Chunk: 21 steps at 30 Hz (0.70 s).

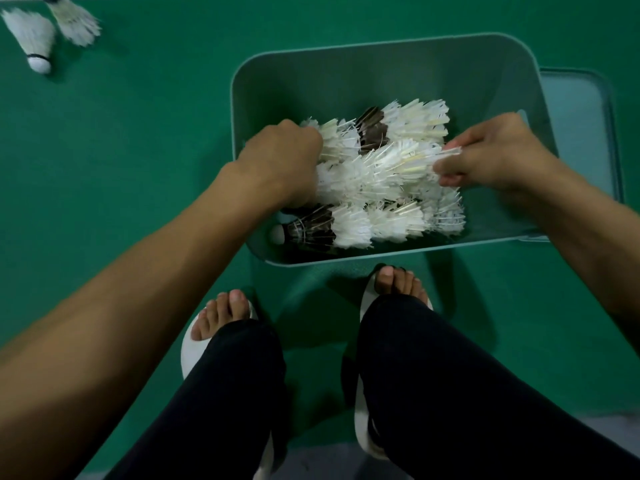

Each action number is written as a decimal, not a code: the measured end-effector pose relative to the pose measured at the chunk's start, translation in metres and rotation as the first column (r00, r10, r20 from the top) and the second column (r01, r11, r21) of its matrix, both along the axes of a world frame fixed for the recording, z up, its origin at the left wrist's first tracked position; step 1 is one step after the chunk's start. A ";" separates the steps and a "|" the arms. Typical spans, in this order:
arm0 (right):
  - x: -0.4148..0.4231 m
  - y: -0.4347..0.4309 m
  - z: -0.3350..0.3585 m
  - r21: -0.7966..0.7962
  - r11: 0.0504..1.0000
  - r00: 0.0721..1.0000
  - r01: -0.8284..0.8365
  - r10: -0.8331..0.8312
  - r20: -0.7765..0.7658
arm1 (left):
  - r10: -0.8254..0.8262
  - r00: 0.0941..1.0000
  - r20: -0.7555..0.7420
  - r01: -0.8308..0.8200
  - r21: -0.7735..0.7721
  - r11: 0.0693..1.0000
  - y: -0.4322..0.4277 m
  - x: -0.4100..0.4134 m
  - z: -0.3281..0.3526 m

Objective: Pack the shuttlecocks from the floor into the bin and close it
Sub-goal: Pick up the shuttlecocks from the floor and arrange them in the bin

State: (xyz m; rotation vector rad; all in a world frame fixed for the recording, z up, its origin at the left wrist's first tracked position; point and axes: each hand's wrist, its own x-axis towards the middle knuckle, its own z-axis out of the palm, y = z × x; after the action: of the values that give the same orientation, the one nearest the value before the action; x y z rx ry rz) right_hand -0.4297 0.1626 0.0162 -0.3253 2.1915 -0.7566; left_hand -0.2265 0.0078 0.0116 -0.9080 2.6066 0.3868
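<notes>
A green court floor (121, 150) is seen, edged near by a grey strip (311, 460). The open bin (381, 60) is set on it, with its lid (581, 133) just right. The packed shuttlecocks (360, 174) are laid on their sides in the bin, long axes left to right, and the one visible cork points left. Their feathers are gripped by the curled left hand (280, 157) and pinched by the right hand (495, 157). Two loose shuttlecocks (34, 36) are seen far left on the floor.

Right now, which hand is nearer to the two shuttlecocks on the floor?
Left. The left hand is at the bin's left side, towards the floor shuttlecocks; the right hand is across the bin.
</notes>
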 end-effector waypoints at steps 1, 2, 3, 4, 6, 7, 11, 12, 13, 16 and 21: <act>0.000 -0.001 0.001 -0.015 1.000 1.000 0.022 -0.022 0.020 | -0.024 0.999 -0.023 0.022 -0.069 0.997 0.001 0.000 0.002; 0.000 -0.001 0.001 -0.025 0.999 0.998 0.042 -0.041 0.040 | -0.042 0.999 -0.034 0.038 -0.124 0.992 0.002 0.001 0.004; 0.002 -0.002 0.001 -0.033 0.998 0.997 0.054 -0.052 0.055 | -0.057 0.998 -0.030 0.051 -0.163 0.985 0.002 0.001 0.004; 0.005 -0.002 0.000 -0.041 0.998 0.997 0.051 -0.049 0.056 | -0.067 0.998 -0.016 0.063 -0.190 0.980 0.003 0.002 0.003; 0.010 -0.002 -0.007 -0.041 0.999 1.000 -0.004 0.004 0.010 | -0.071 0.997 0.027 0.075 -0.222 0.972 0.004 0.003 -0.001; 0.011 -0.002 -0.010 -0.025 0.998 0.998 -0.050 0.049 -0.025 | -0.059 0.997 0.043 0.068 -0.226 0.972 0.005 0.004 -0.002; 0.008 -0.007 -0.011 0.131 0.955 0.926 -0.266 0.291 -0.240 | -0.049 0.997 0.064 0.061 -0.213 0.975 0.008 0.004 -0.001; 0.007 -0.009 -0.010 0.171 0.941 0.896 -0.292 0.332 -0.296 | -0.054 0.997 0.060 0.065 -0.198 0.978 0.009 0.004 0.000; 0.007 -0.010 -0.009 0.201 0.929 0.868 -0.311 0.364 -0.337 | -0.055 0.997 0.056 0.065 -0.184 0.981 0.009 0.004 0.001; 0.008 -0.012 -0.008 0.274 0.893 0.793 -0.356 0.444 -0.418 | -0.043 0.998 0.048 0.050 -0.155 0.987 0.009 0.005 0.007; 0.011 -0.009 0.002 0.322 0.880 0.760 -0.349 0.467 -0.452 | -0.025 0.999 -0.029 0.022 -0.119 0.993 0.006 0.006 0.022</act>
State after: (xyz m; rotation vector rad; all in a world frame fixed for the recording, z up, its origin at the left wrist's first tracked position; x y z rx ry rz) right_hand -0.4190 0.1535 0.0177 -0.9593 2.5359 -0.1756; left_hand -0.2206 0.0141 0.0338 -0.9154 2.6905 0.2430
